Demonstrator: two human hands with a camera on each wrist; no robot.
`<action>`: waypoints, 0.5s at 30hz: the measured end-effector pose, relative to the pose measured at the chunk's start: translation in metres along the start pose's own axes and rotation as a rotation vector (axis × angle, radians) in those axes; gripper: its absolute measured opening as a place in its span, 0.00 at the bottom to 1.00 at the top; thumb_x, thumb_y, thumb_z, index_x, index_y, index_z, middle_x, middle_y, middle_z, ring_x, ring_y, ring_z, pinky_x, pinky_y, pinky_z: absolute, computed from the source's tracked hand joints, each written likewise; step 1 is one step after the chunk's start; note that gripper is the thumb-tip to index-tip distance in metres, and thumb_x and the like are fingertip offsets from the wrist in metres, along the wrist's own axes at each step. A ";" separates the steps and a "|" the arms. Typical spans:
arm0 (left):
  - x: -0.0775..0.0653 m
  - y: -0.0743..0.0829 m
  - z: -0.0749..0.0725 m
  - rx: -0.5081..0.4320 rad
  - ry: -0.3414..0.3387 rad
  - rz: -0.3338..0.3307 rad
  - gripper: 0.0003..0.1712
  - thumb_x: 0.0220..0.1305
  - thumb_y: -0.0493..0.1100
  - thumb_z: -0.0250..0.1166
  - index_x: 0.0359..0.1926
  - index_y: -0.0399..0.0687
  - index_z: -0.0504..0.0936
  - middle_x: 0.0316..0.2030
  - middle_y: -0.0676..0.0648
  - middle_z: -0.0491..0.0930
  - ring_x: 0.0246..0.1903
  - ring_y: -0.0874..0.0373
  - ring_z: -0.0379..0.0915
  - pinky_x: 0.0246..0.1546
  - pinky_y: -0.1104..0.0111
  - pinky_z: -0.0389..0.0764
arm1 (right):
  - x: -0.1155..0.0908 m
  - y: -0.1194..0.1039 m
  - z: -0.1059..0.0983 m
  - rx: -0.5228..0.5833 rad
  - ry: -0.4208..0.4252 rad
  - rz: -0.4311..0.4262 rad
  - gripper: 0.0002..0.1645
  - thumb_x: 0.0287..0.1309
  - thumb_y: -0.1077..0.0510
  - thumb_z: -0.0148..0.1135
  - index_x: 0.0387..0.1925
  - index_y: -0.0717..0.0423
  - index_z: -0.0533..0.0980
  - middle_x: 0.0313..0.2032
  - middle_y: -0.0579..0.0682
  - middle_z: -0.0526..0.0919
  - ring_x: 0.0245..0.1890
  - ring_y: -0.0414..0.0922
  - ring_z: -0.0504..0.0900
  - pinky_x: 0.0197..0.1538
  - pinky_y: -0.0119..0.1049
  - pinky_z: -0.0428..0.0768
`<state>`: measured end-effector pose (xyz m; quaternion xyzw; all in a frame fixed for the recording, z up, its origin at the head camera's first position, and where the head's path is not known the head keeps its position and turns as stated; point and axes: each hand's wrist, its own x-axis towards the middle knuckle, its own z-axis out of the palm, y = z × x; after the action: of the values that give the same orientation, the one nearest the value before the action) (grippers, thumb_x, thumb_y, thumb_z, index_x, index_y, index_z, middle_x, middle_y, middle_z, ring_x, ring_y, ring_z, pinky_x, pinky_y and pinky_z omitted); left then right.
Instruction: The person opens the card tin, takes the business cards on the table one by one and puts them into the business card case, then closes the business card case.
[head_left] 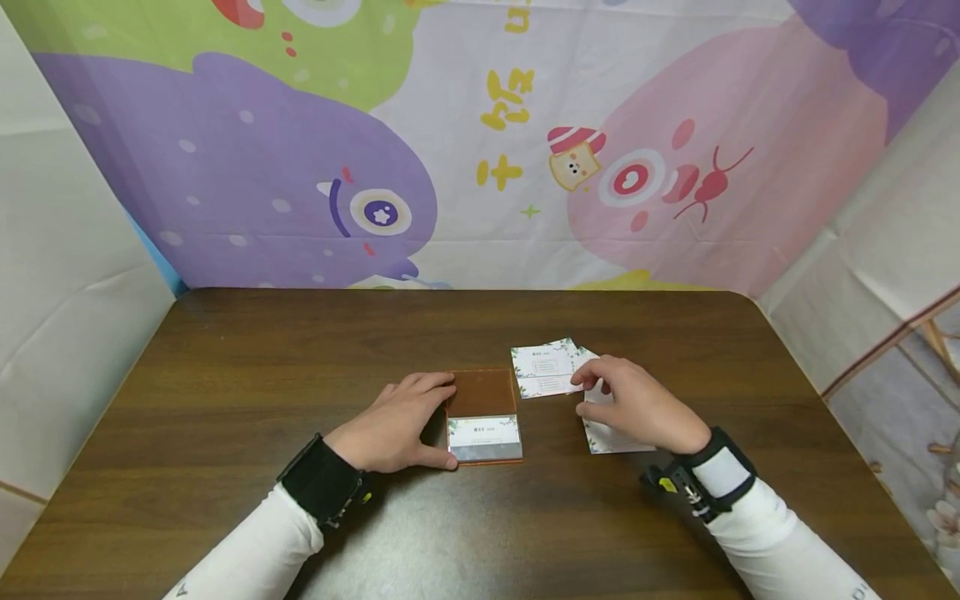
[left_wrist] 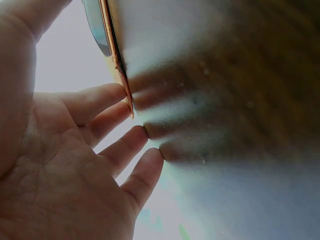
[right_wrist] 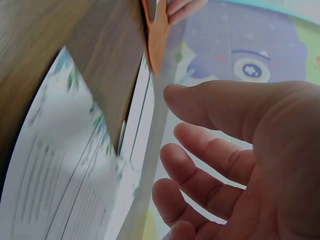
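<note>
A flat orange-brown card holder [head_left: 482,393] lies on the table, with a white leaf-patterned card [head_left: 483,429] in its lower part. The left hand [head_left: 397,425] rests at the holder's left side, fingers spread. In the left wrist view, fingertips touch the holder's edge [left_wrist: 121,70] and the table. The right hand [head_left: 641,407] hovers over white printed cards [head_left: 611,437], partly hiding them. Its thumb and fingers are apart, loosely bent, with nothing between them in the right wrist view, where cards [right_wrist: 55,170] lie beside the fingers.
More overlapping white cards [head_left: 543,362] lie just right of the holder's upper corner. The brown wooden table [head_left: 300,333] ends at a cartoon-printed cloth [head_left: 480,242] hanging behind it. Pale cloths hang at both sides.
</note>
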<state>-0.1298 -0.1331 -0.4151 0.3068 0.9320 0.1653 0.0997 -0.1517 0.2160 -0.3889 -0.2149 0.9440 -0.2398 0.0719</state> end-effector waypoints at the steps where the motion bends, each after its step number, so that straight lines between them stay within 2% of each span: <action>1: 0.000 0.000 0.000 0.000 0.000 0.000 0.58 0.51 0.72 0.69 0.74 0.41 0.64 0.75 0.46 0.56 0.72 0.48 0.49 0.65 0.47 0.58 | -0.001 0.002 -0.001 -0.005 0.003 0.010 0.19 0.55 0.55 0.72 0.48 0.54 0.80 0.42 0.48 0.81 0.41 0.49 0.76 0.45 0.42 0.75; 10: 0.000 0.000 0.001 -0.004 0.012 0.014 0.58 0.51 0.71 0.70 0.73 0.40 0.65 0.74 0.44 0.56 0.72 0.47 0.50 0.64 0.46 0.59 | -0.015 0.026 -0.009 -0.038 -0.011 0.075 0.24 0.52 0.54 0.74 0.51 0.56 0.79 0.45 0.49 0.81 0.44 0.50 0.75 0.47 0.45 0.75; 15: 0.000 -0.001 0.001 0.001 0.012 0.009 0.59 0.51 0.71 0.69 0.74 0.40 0.64 0.74 0.45 0.56 0.72 0.48 0.50 0.64 0.47 0.59 | -0.023 0.037 -0.014 -0.064 -0.002 0.080 0.27 0.51 0.53 0.75 0.51 0.58 0.79 0.44 0.51 0.80 0.43 0.50 0.75 0.47 0.46 0.75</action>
<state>-0.1299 -0.1332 -0.4161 0.3103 0.9312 0.1670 0.0932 -0.1487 0.2613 -0.3937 -0.1796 0.9589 -0.2064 0.0755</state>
